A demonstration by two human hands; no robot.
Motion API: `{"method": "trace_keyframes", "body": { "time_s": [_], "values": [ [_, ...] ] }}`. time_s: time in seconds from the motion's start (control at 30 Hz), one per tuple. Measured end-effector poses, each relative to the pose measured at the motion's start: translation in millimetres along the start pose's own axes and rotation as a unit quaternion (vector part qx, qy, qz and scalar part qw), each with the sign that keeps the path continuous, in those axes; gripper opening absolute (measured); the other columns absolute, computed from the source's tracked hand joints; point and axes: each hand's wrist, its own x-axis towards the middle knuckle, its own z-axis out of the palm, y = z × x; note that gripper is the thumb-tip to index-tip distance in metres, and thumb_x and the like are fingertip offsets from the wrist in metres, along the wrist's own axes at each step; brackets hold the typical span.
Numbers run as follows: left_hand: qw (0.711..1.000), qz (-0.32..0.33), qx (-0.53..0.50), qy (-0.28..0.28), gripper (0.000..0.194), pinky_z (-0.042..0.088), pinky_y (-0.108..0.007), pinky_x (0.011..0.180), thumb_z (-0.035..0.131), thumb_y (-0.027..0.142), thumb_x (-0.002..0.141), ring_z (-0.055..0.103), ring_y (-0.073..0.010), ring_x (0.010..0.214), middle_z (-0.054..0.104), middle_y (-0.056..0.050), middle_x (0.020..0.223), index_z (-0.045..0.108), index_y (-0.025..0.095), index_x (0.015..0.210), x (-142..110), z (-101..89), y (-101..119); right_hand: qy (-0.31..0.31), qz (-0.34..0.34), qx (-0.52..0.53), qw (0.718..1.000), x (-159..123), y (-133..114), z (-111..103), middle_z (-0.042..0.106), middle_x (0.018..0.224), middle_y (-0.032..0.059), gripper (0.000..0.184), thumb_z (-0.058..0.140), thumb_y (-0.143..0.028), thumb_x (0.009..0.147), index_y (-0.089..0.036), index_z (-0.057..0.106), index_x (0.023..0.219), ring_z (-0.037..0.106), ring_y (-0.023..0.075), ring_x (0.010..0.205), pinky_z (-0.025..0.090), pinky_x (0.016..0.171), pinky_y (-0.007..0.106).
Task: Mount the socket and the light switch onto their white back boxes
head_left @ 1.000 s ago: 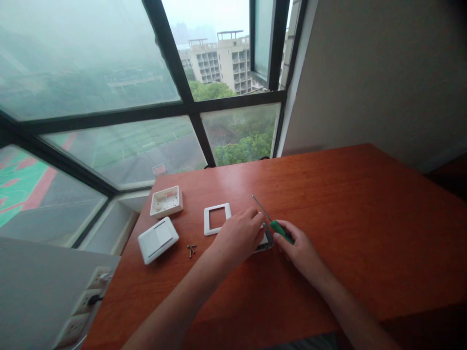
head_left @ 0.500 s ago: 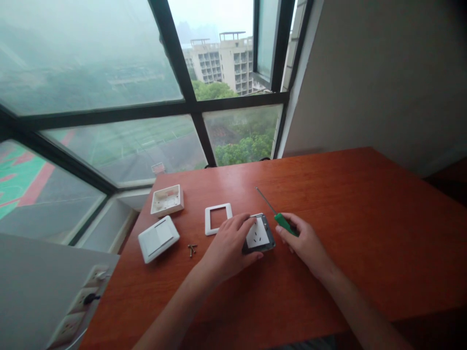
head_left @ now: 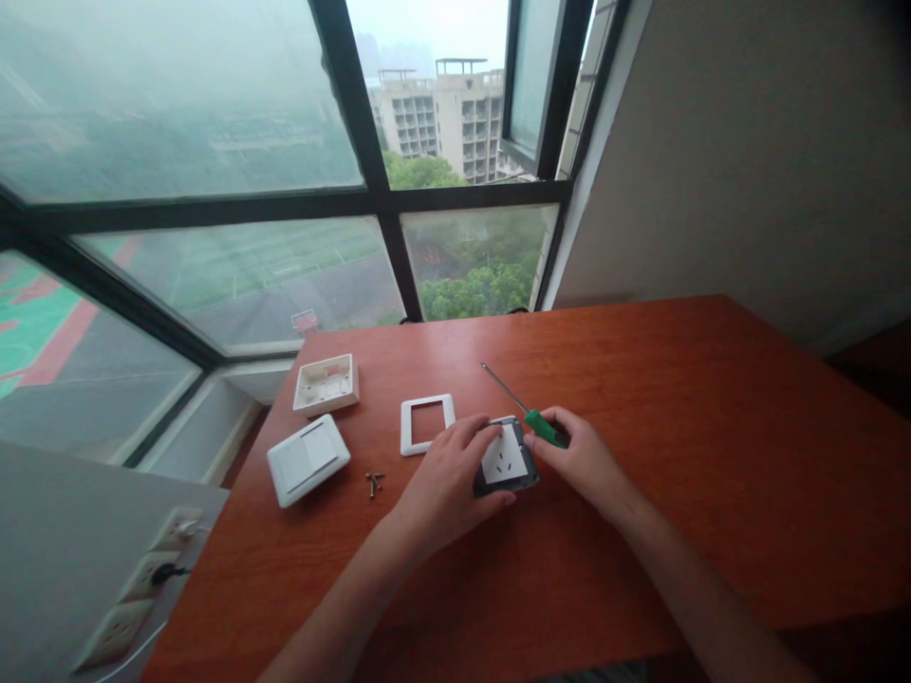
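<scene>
From the head view I count two bare hands at work over one tabletop (head_left: 641, 398). My left hand (head_left: 455, 474) is grasping the one socket unit (head_left: 507, 457), fingers over its far left part and thumb along its near edge; the unit has one white face with several dark slots, set in one grey surround. It sits near the middle of the tabletop, between the two hands. My right hand (head_left: 580, 465) is closed round the green handle of one screwdriver (head_left: 545, 429), just beside the unit's right edge; I cannot tell whether the fingers touch that edge. The single metal shaft slants away to the far left, its tip apart from the socket unit.

To the left I count three white pieces: one rectangular frame (head_left: 406, 427) just beyond my left hand, its near right corner hidden by the fingers; one switch plate (head_left: 309, 460) lying at an angle; and one open box (head_left: 325, 403) beyond that plate, near the left edge. One small cluster of screws (head_left: 372, 484) lies between the switch plate and my left hand; I make out about three, overlapping. Low on the left wall I see three wall sockets (head_left: 116, 631), with one black plug (head_left: 163, 573) in the middle one
</scene>
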Motion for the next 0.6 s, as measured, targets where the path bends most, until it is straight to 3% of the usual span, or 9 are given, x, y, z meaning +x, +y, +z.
{"method": "trace_keyframes", "body": {
  "time_s": [0.27, 0.6],
  "values": [
    [1.0, 0.005, 0.002, -0.001, 0.074, 0.037, -0.051, 0.107, 0.077, 0.031, 0.07, 0.043, -0.0323, 0.129, 0.042, -0.012, 0.144, 0.041, 0.025, 0.135, -1, -1.2, 2, -0.028, 0.046, 0.033, 0.998, -6, -15, 1, 0.059, 0.067, -0.001, 0.021, 0.061, -0.038, 0.079, -0.018, 0.059, 0.086, 0.051, 0.0132, 0.054, 0.04, 0.051, 0.026],
    [1.0, 0.017, 0.01, -0.011, 0.061, 0.037, -0.049, 0.107, 0.071, 0.027, 0.076, 0.044, -0.0306, 0.128, 0.045, -0.011, 0.142, 0.046, 0.024, 0.131, -3, -12.0, 4, -0.042, 0.079, 0.08, 0.993, -15, -13, -5, 0.052, 0.058, -0.005, 0.026, 0.061, -0.043, 0.081, -0.019, 0.056, 0.089, 0.045, 0.0102, 0.046, 0.033, 0.041, 0.022]
  ]
}}
